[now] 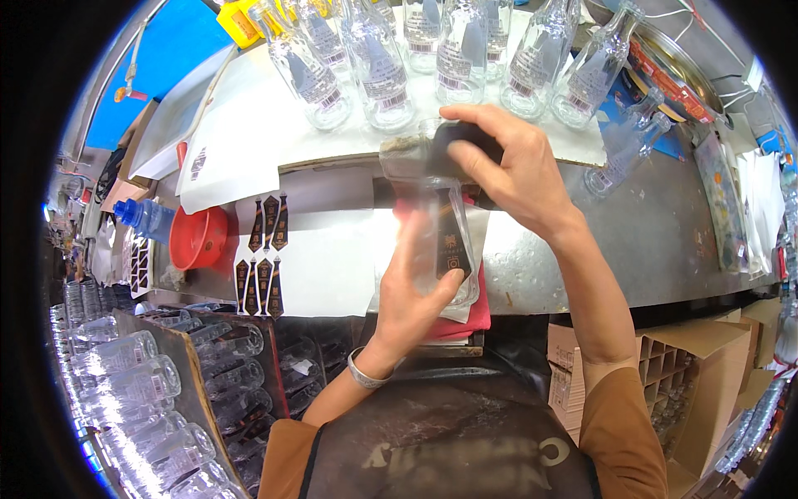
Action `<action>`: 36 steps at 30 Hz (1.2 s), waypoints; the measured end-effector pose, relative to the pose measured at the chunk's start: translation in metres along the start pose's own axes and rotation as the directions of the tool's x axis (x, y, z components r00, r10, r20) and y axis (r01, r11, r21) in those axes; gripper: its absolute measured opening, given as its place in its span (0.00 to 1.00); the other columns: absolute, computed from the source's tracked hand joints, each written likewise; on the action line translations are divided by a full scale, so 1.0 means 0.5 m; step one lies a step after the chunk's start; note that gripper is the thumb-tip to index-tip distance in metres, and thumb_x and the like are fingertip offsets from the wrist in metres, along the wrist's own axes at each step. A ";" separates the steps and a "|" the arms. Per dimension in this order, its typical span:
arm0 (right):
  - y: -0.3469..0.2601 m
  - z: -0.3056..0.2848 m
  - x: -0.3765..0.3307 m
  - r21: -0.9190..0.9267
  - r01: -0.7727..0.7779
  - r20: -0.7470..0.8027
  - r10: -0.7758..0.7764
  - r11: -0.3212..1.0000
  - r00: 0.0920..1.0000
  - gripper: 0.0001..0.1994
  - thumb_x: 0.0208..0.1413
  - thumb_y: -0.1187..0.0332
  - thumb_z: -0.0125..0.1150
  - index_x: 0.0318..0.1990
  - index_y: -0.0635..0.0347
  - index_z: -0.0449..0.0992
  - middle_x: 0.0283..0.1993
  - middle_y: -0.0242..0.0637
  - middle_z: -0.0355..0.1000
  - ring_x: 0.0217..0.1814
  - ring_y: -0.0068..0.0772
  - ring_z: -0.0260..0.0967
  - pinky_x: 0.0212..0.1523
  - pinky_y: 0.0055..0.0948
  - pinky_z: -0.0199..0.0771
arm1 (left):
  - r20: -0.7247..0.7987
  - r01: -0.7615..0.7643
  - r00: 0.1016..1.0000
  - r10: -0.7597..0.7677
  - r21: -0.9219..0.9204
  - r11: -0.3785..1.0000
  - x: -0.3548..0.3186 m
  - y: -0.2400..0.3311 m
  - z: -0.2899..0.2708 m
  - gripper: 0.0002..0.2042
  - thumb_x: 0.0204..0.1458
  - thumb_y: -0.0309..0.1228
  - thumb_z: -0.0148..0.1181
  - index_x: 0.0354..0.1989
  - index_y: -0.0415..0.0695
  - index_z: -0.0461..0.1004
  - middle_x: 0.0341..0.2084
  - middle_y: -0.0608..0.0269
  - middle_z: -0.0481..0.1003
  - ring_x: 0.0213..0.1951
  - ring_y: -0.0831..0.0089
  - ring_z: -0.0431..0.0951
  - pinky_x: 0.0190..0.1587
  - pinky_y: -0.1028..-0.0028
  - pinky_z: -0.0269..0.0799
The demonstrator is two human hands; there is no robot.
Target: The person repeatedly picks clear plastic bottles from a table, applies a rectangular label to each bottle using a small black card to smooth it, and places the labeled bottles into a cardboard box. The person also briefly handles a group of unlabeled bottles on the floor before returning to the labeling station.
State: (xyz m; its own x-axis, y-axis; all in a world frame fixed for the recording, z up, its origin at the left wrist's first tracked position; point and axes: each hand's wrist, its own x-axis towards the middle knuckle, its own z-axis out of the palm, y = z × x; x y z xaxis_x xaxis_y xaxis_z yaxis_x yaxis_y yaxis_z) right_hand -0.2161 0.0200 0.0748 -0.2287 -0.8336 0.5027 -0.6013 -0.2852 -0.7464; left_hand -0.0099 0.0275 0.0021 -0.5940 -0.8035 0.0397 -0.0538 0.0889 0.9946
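Note:
A clear glass bottle [467, 237] with a dark tie-shaped label [450, 241] lies on a pink-red cloth [480, 312] in front of me. My left hand [411, 295] grips it from the left, thumb over the label's lower end and fingers smeared by motion. Above it, my right hand [519, 170] is closed on a dark rounded object [467, 141], blurred, its kind unclear. Beside that object is a pale see-through block-like piece [406, 158]; I cannot tell whether the two are joined. Several tie-shaped labels [264, 283] lie on a white sheet to the left.
Several clear bottles [388, 96] stand along the white board [249, 137] at the back. A red bowl [199, 237] sits at the left, with stacked bottles [133, 387] below it. Another bottle [619, 158] stands at the right. A divided cardboard box [706, 366] is lower right.

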 end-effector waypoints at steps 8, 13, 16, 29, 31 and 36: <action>-0.033 0.000 -0.152 -0.010 0.262 0.173 -0.256 0.965 0.951 0.15 0.38 0.82 0.65 0.38 0.58 0.78 0.40 0.37 0.75 0.44 0.42 0.73 0.44 0.37 0.75 | 0.034 0.069 0.997 -0.062 -0.292 0.954 -0.024 -0.007 -0.040 0.41 0.54 0.21 0.62 0.75 0.39 0.46 0.70 0.46 0.58 0.70 0.60 0.60 0.70 0.61 0.56; -0.013 0.000 -0.126 -0.016 0.066 0.033 -0.066 0.998 0.997 0.11 0.51 0.75 0.62 0.43 0.64 0.77 0.39 0.46 0.77 0.39 0.46 0.77 0.41 0.38 0.77 | -0.046 0.082 0.994 -0.095 -0.241 0.967 0.036 0.011 -0.075 0.32 0.65 0.40 0.49 0.73 0.36 0.50 0.68 0.42 0.59 0.69 0.55 0.63 0.68 0.58 0.60; 0.034 0.012 -0.081 -0.016 -0.253 -0.165 0.247 0.967 0.955 0.14 0.58 0.72 0.62 0.51 0.66 0.76 0.37 0.43 0.78 0.35 0.26 0.75 0.38 0.27 0.75 | -0.072 0.124 0.987 -0.141 -0.206 0.971 0.086 0.021 -0.054 0.32 0.65 0.49 0.50 0.66 0.33 0.61 0.58 0.49 0.69 0.60 0.61 0.73 0.59 0.64 0.71; 0.049 0.000 -0.155 0.567 -0.400 -0.125 0.556 0.720 0.822 0.13 0.64 0.70 0.55 0.52 0.67 0.75 0.44 0.34 0.78 0.46 0.23 0.73 0.50 0.23 0.72 | -0.065 0.229 0.973 -0.223 0.123 0.966 0.181 0.017 -0.015 0.21 0.62 0.44 0.62 0.45 0.34 0.71 0.31 0.63 0.79 0.28 0.85 0.73 0.27 0.84 0.64; 0.065 0.004 -0.159 0.651 -0.441 -0.010 0.588 0.618 0.809 0.14 0.66 0.66 0.54 0.51 0.67 0.77 0.44 0.33 0.77 0.44 0.20 0.72 0.48 0.21 0.71 | -0.071 0.258 0.965 -0.253 0.067 0.964 0.180 0.024 -0.009 0.21 0.62 0.45 0.61 0.44 0.35 0.71 0.30 0.64 0.79 0.27 0.86 0.73 0.26 0.84 0.63; 0.078 0.028 -0.132 0.381 -0.542 0.133 0.536 0.749 0.834 0.22 0.69 0.55 0.51 0.41 0.69 0.81 0.39 0.33 0.78 0.42 0.19 0.70 0.45 0.22 0.70 | 0.240 0.456 0.887 -0.394 -0.325 0.829 0.183 0.018 -0.051 0.22 0.65 0.51 0.54 0.42 0.40 0.74 0.27 0.66 0.79 0.24 0.86 0.73 0.24 0.84 0.62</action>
State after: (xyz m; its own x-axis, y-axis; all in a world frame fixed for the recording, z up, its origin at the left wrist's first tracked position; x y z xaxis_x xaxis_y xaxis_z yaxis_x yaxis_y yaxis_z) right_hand -0.2137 0.0574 0.0064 -0.4110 -0.9108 -0.0387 -0.0349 0.0581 -0.9977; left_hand -0.0442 -0.0602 0.0174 -0.6985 -0.6069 -0.3793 -0.0539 -0.4839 0.8735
